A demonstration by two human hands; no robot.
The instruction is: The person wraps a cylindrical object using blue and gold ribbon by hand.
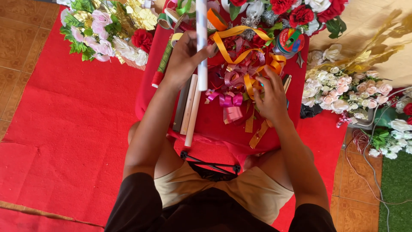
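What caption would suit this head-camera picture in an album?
Left hand grips a white tube; right hand rests among ribbons on a red table.

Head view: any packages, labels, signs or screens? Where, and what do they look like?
No signs or screens.
Ribbon spool: top right of the red table, beyond the right hand; round, with a multicoloured label face in red, green and blue.
Wrapped roll: left of the left hand, which holds a white tube; long, green patterned wrap, red end.
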